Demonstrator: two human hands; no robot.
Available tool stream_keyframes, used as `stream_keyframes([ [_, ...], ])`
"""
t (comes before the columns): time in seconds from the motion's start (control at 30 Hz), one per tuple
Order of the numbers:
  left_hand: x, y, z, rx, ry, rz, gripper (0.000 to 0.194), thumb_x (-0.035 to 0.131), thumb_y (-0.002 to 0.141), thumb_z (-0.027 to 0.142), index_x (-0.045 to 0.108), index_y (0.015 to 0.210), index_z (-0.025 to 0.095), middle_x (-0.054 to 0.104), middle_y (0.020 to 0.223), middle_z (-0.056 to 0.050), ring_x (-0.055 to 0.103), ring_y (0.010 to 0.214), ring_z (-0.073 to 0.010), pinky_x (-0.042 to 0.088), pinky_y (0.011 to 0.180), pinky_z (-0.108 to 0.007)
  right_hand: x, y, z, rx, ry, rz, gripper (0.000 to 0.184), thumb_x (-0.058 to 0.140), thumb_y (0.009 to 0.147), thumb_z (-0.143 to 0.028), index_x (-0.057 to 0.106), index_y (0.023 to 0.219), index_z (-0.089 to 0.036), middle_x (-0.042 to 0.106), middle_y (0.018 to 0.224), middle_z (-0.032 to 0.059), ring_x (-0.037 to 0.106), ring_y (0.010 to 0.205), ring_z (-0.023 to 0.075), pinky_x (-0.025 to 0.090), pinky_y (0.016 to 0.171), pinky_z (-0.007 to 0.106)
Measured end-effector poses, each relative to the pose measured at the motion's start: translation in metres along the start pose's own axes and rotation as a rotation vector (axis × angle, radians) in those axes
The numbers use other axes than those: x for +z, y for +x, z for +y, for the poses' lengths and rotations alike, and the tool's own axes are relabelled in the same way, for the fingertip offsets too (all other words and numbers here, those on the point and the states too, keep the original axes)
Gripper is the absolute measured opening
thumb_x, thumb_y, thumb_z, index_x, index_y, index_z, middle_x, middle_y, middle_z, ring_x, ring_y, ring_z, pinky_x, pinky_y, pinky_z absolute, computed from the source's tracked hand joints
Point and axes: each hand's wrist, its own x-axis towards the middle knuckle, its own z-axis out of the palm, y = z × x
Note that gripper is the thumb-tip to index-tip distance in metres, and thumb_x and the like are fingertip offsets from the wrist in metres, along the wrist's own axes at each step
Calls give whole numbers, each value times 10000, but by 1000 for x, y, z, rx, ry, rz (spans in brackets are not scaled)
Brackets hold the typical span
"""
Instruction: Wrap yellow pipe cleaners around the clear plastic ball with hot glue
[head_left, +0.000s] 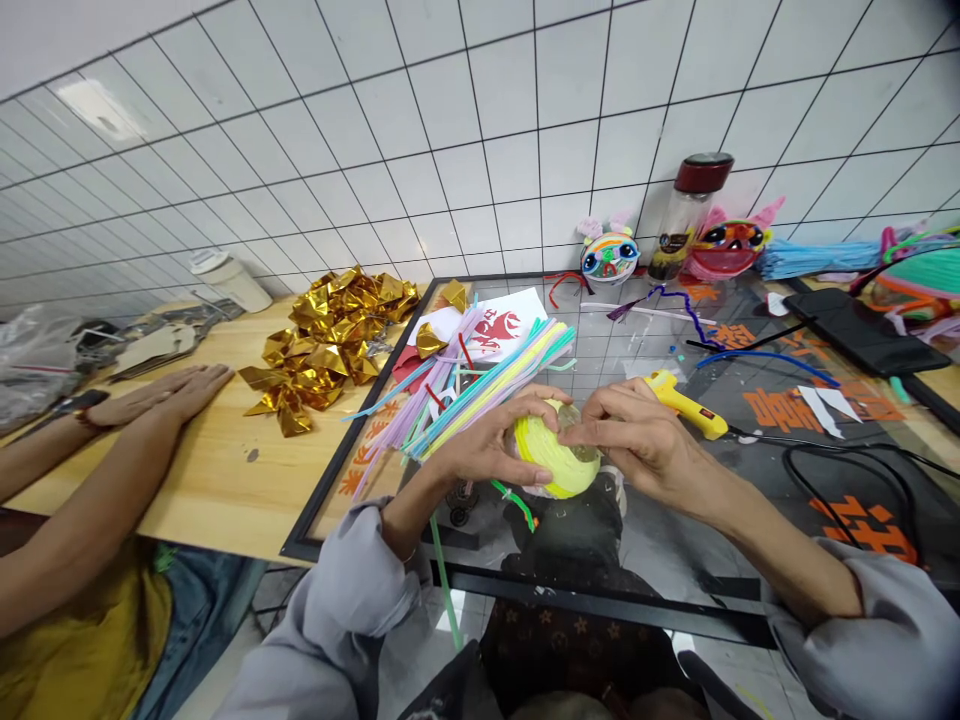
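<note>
My left hand is wrapped round a clear round ball partly covered with rows of yellow pipe cleaner. An uncovered see-through patch shows at its upper right. Against that patch press the pinched fingertips of my right hand; whatever lies between them is hidden. Just beyond my right hand lies a yellow hot glue gun with a black cord. A bundle of pastel pipe cleaners rests to the left of the ball, and a short green pipe cleaner lies below my left hand.
Gold folded-paper pieces are heaped on the wooden table at left, near another person's hands. Along the tiled wall stand two decorated animal-face balls and a bottle. A black phone and paper scraps lie at right.
</note>
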Motion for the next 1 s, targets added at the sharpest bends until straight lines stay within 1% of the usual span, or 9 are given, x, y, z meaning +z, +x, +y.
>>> stream_keyframes([
  [0.1,0,-1,-2,10,6,3,448,833,767,345,565,1114,258,500,1449,-106,473,1401,-309,351,1171,-491,1,0,1,0,1,0,380,499,883,45,714,1078,-201,629,876,23,554,805,152,331,765,326],
  [0.2,1,-2,-6,13,4,23,613,857,738,370,513,1239,292,500,1448,-103,470,1407,-312,342,1182,-509,1,1,0,-7,-5,7,358,500,887,40,721,1052,-188,633,866,27,558,807,153,335,759,322],
  [0.27,1,-2,-8,12,-3,27,685,862,727,390,486,1293,302,495,1447,-103,461,1417,-318,335,1190,-518,1,1,0,-14,-12,14,352,497,890,38,724,1040,-186,635,860,27,559,802,151,336,754,320],
  [0.43,1,-2,-8,11,-4,17,664,852,737,391,488,1285,301,485,1459,-99,449,1431,-321,328,1196,-513,1,1,0,-8,-18,15,351,483,903,27,721,1043,-189,638,860,30,565,807,153,340,754,320],
  [0.6,2,-1,-5,-45,-11,38,667,861,700,426,475,1219,262,499,1437,-121,486,1391,-332,356,1169,-513,2,1,0,-1,-24,17,343,482,913,11,717,1040,-204,643,861,29,563,803,153,343,752,319],
  [0.73,3,0,-3,-78,-18,63,684,871,670,443,468,1189,252,514,1410,-119,500,1363,-331,360,1162,-508,1,2,-1,-3,-17,16,350,485,898,24,716,1040,-197,638,857,28,563,800,153,342,753,322],
  [0.87,2,1,-1,-100,-4,54,698,870,667,444,464,1198,242,519,1395,-126,494,1361,-330,352,1169,-508,0,2,-1,-5,-19,12,349,497,890,31,719,1043,-191,633,853,26,563,804,150,344,757,317],
  [1.0,1,2,2,-116,23,35,672,864,671,440,468,1172,231,516,1416,-139,501,1345,-331,359,1162,-501,1,3,-1,-6,-22,21,344,494,900,18,718,1042,-201,637,854,25,557,794,148,350,755,312],
])
